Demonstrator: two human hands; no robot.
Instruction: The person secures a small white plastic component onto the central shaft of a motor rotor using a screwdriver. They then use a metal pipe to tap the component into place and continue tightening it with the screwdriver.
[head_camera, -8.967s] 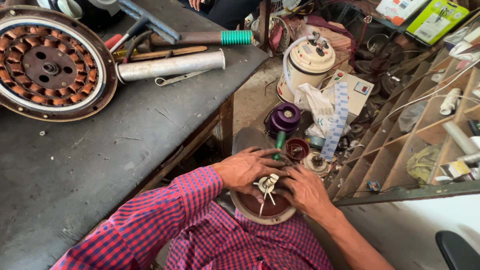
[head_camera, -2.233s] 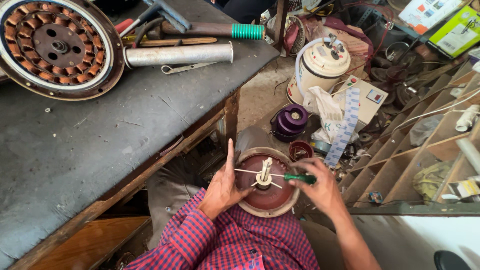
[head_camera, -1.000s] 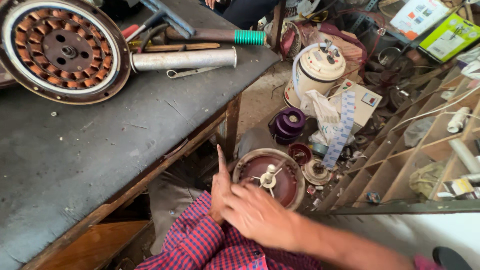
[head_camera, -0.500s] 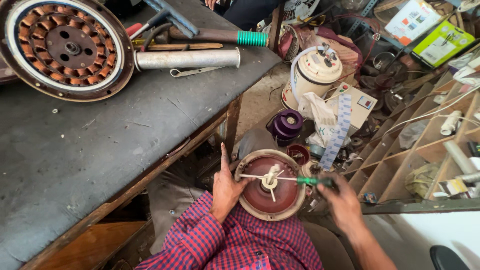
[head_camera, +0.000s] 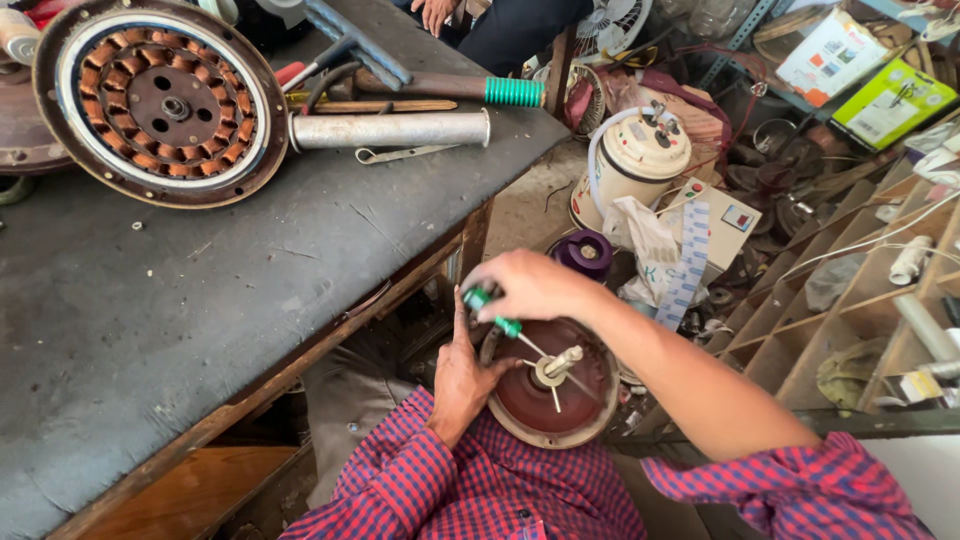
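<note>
At the bottom of the frame we see our red-and-blue checked sleeves (head_camera: 480, 490), and just above them, in the lower centre, the round reddish-brown motor housing (head_camera: 555, 395) resting in our lap with a metal shaft (head_camera: 560, 362) standing at its middle. Our left hand (head_camera: 462, 378) lies flat and open against the housing's left rim, fingers stretched upward. Our right hand (head_camera: 530, 285) reaches across from the right and is closed around the green handle of a screwdriver (head_camera: 495, 312), whose thin blade slants down toward the shaft. The two hands are close together, the right just above the left.

Just beyond, on the floor right of centre, sit a purple spool (head_camera: 583, 252), a crumpled white plastic bag (head_camera: 645, 235) and a cream-coloured round appliance (head_camera: 640, 160). Wooden shelf compartments (head_camera: 850, 290) run up the right edge.

The dark worktop (head_camera: 200, 300) fills the left half. At its far end, in the upper left, lies a large stator with copper windings (head_camera: 160, 100), beside it a steel tube (head_camera: 390, 130) and a tool with a green-ringed grip (head_camera: 470, 90). At the top edge, another person's hand (head_camera: 435, 12) shows.
</note>
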